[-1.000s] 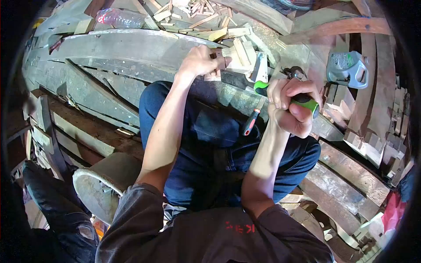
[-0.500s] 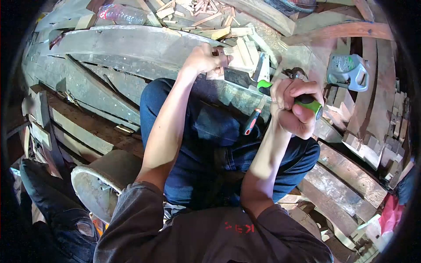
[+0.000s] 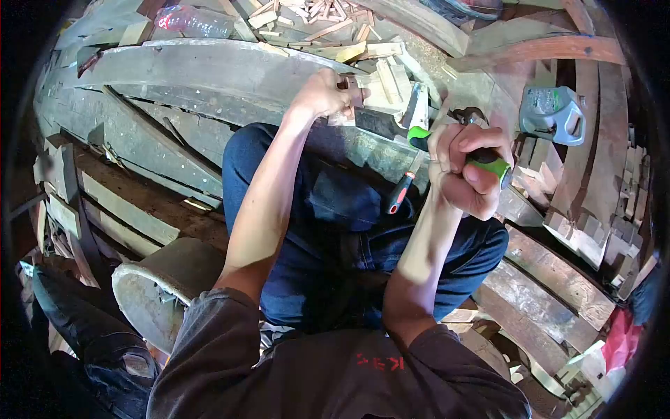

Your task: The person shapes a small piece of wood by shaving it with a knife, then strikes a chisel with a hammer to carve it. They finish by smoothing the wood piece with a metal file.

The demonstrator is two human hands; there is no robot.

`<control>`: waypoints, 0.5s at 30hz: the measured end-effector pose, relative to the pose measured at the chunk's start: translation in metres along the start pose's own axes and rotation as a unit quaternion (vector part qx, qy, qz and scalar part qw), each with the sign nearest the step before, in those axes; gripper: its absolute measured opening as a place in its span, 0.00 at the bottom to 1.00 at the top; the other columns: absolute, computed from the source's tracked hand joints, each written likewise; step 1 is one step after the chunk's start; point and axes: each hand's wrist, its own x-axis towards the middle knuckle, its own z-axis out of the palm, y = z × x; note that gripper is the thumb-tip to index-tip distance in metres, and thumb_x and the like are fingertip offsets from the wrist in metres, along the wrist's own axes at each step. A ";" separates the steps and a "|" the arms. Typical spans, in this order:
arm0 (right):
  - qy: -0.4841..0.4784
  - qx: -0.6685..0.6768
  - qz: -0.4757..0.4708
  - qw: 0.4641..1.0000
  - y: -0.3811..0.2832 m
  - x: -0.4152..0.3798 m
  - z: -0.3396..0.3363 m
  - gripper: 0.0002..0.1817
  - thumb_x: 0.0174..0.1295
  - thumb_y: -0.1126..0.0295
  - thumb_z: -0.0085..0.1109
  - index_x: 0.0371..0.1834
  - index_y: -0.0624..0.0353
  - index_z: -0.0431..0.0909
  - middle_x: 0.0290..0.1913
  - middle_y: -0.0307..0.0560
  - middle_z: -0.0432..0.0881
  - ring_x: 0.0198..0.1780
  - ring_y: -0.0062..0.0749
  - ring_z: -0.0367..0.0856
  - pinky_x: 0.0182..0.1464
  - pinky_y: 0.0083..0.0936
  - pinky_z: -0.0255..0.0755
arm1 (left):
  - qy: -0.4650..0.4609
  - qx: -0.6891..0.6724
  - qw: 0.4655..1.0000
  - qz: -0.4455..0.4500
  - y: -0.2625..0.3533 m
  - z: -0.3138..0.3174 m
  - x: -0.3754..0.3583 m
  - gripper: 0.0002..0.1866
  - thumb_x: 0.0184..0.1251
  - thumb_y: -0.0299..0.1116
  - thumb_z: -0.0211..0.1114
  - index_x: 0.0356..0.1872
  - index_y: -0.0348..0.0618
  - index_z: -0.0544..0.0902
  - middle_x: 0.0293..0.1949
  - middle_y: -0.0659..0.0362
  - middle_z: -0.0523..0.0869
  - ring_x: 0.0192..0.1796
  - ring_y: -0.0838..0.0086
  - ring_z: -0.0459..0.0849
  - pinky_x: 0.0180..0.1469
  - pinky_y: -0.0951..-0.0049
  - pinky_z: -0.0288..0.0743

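My left hand is closed on a small wooden block, pressing it down at the edge of the long grey board. My right hand is wrapped round the green-and-black handle of a flat-bladed tool. Its dark blade points left and reaches the block by my left fingers; its cutting edge cannot be made out. Just below that blade, a small tool with a black-and-red handle lies by my lap, its narrow end pointing up. Pale wood pieces are right beside the block.
Many small wood offcuts are scattered at the back. The long grey board runs to the left. A grey-blue jug stands at the right, near stacked planks. A bucket lies tilted at my left, and a plastic bottle lies at the back left.
Almost nothing differs. The blade and my right hand have shifted very slightly to the left; my left hand keeps its place on the block.
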 end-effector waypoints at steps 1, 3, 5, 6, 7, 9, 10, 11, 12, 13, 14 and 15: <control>0.000 0.000 0.000 1.000 0.000 0.000 0.001 0.15 0.42 0.73 0.56 0.31 0.74 0.73 0.19 0.49 0.69 0.18 0.29 0.64 0.24 0.30 0.59 | -0.004 -0.006 1.000 -0.005 0.000 0.000 0.000 0.21 0.58 0.51 0.74 0.27 0.40 0.89 0.20 0.57 0.88 0.26 0.74 0.88 0.37 0.71 0.80; 0.001 0.002 -0.003 1.000 -0.001 0.001 0.003 0.15 0.41 0.73 0.57 0.31 0.74 0.73 0.19 0.49 0.70 0.18 0.29 0.64 0.24 0.30 0.59 | -0.013 -0.017 1.000 -0.013 -0.001 -0.001 0.000 0.21 0.58 0.51 0.74 0.26 0.40 0.90 0.19 0.57 0.87 0.26 0.74 0.88 0.37 0.71 0.80; 0.005 0.007 -0.006 1.000 -0.003 0.002 0.006 0.15 0.41 0.72 0.57 0.30 0.74 0.73 0.19 0.49 0.70 0.18 0.29 0.64 0.24 0.30 0.59 | -0.020 -0.029 0.999 -0.007 -0.003 -0.001 0.001 0.21 0.59 0.51 0.74 0.26 0.40 0.90 0.20 0.57 0.87 0.27 0.74 0.88 0.37 0.71 0.80; 0.008 0.001 -0.001 1.000 -0.002 0.002 0.006 0.15 0.40 0.72 0.57 0.30 0.74 0.73 0.19 0.49 0.70 0.18 0.29 0.64 0.24 0.30 0.59 | -0.024 -0.036 0.999 -0.004 0.002 -0.001 -0.002 0.21 0.59 0.51 0.73 0.27 0.41 0.90 0.20 0.57 0.88 0.27 0.74 0.88 0.37 0.71 0.80; 0.011 -0.005 0.004 1.000 -0.001 0.001 0.005 0.16 0.40 0.71 0.57 0.30 0.74 0.73 0.19 0.49 0.70 0.18 0.29 0.64 0.25 0.30 0.59 | -0.016 -0.023 1.000 0.000 0.006 -0.002 -0.005 0.20 0.60 0.51 0.73 0.27 0.41 0.90 0.20 0.57 0.88 0.27 0.74 0.87 0.37 0.71 0.80; 0.011 -0.009 0.006 1.000 0.000 0.001 0.004 0.16 0.40 0.71 0.57 0.29 0.74 0.73 0.18 0.49 0.70 0.18 0.30 0.64 0.25 0.30 0.60 | 0.000 0.003 1.000 0.009 0.014 -0.005 -0.012 0.20 0.61 0.50 0.73 0.27 0.40 0.90 0.20 0.57 0.88 0.27 0.74 0.87 0.36 0.70 0.80; 0.009 -0.005 0.004 1.000 0.000 0.001 0.003 0.16 0.39 0.71 0.57 0.29 0.74 0.73 0.18 0.50 0.70 0.18 0.30 0.64 0.25 0.30 0.60 | -0.004 -0.005 1.000 0.012 0.011 -0.004 -0.009 0.19 0.62 0.49 0.73 0.28 0.40 0.90 0.21 0.57 0.88 0.27 0.74 0.87 0.36 0.70 0.80; 0.007 -0.002 0.003 1.000 0.000 0.001 0.002 0.16 0.39 0.71 0.57 0.29 0.74 0.73 0.18 0.50 0.70 0.18 0.30 0.64 0.25 0.30 0.60 | -0.009 -0.013 1.000 0.014 0.005 -0.003 -0.005 0.19 0.62 0.49 0.73 0.28 0.40 0.90 0.21 0.57 0.88 0.26 0.74 0.87 0.36 0.70 0.79; 0.008 -0.004 -0.006 1.000 0.000 0.001 0.003 0.16 0.39 0.71 0.57 0.29 0.74 0.73 0.18 0.49 0.69 0.18 0.30 0.64 0.24 0.29 0.60 | -0.014 -0.021 1.000 0.016 0.004 -0.003 -0.005 0.19 0.62 0.49 0.73 0.28 0.40 0.89 0.21 0.57 0.88 0.26 0.74 0.87 0.36 0.70 0.79; 0.008 -0.005 -0.009 1.000 -0.001 0.001 0.005 0.16 0.39 0.71 0.57 0.29 0.74 0.73 0.18 0.49 0.69 0.18 0.30 0.64 0.25 0.29 0.60 | -0.013 -0.022 1.000 0.009 0.003 -0.002 -0.004 0.19 0.62 0.48 0.73 0.29 0.40 0.89 0.21 0.57 0.87 0.26 0.74 0.87 0.36 0.70 0.79; 0.009 -0.006 -0.013 1.000 -0.002 0.001 0.007 0.16 0.39 0.71 0.57 0.29 0.74 0.73 0.18 0.49 0.69 0.18 0.30 0.64 0.25 0.29 0.60 | -0.013 -0.024 1.000 0.003 0.002 -0.002 -0.004 0.19 0.62 0.48 0.73 0.29 0.40 0.89 0.21 0.57 0.87 0.26 0.74 0.87 0.36 0.69 0.79; 0.010 -0.007 -0.016 1.000 -0.003 0.001 0.008 0.16 0.39 0.71 0.57 0.29 0.74 0.73 0.18 0.50 0.70 0.18 0.30 0.65 0.25 0.29 0.60 | -0.012 -0.025 1.000 -0.003 0.008 -0.003 -0.007 0.19 0.62 0.48 0.72 0.29 0.40 0.89 0.21 0.57 0.87 0.26 0.74 0.86 0.36 0.69 0.79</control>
